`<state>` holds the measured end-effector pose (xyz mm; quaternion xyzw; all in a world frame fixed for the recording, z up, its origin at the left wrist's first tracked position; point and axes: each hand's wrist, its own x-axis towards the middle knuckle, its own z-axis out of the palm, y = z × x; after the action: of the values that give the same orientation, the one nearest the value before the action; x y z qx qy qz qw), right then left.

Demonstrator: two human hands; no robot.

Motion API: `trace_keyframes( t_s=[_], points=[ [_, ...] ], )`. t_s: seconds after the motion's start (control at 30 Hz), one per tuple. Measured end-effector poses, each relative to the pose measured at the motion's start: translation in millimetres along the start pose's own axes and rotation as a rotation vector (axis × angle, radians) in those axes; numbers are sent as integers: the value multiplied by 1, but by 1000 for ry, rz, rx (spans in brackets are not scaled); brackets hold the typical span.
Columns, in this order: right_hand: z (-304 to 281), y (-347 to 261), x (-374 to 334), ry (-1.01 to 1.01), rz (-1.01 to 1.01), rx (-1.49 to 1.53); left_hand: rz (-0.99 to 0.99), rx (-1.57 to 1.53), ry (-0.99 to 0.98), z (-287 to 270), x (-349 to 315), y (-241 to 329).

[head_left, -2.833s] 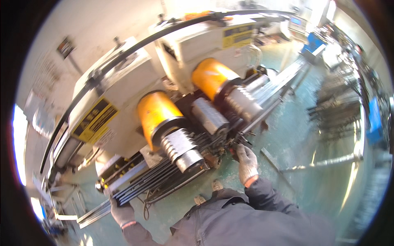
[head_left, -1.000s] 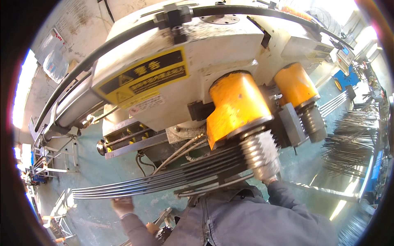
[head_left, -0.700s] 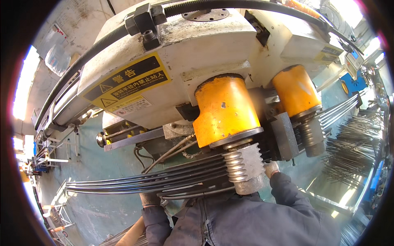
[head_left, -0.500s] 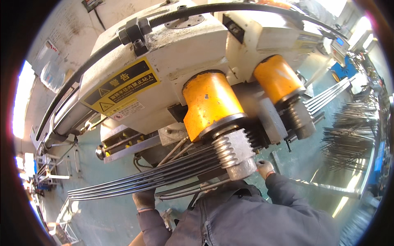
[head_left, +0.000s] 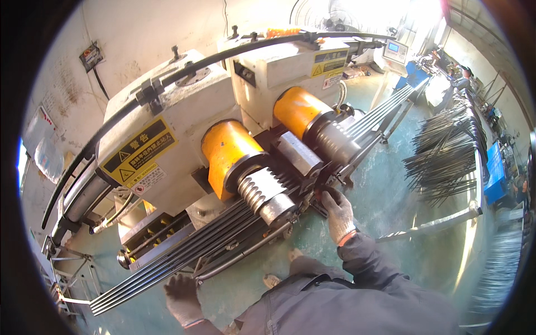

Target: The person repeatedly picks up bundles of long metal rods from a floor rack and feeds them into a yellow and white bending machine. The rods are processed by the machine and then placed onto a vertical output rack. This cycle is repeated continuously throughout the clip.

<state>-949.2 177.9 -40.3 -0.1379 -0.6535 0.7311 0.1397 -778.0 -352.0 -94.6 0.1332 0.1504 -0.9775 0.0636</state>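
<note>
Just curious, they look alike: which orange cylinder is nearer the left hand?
The left orange cylinder, lower in view; the right one, higher up, is farther from the left hand.

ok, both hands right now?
Left hand: open, near the metal rods, nothing seen in it.
Right hand: at the machine, fingertips partly hidden; grip can't be told.

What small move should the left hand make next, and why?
Probably a short move of the left hand onto the rods to steady them: it looks open beside them, and they run well left of the nearer orange cylinder, while the right hand is at the machine's front.
</note>
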Motion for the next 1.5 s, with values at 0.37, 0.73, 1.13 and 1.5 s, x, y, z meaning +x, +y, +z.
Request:
trace_keyframes(
  t_s=[0.37,0.73,1.13,1.5],
  points=[
    [53,-38,47,85,149,443,1321,2622,139,108,-30,-73],
    [53,-40,64,5,279,511,1109,1382,212,201,-33,-102],
    [45,-49,96,-133,260,551,1859,2229,-347,320,3,-194],
    [35,-47,105,-257,73,429,1113,1878,-453,368,45,-333]
  ],
)
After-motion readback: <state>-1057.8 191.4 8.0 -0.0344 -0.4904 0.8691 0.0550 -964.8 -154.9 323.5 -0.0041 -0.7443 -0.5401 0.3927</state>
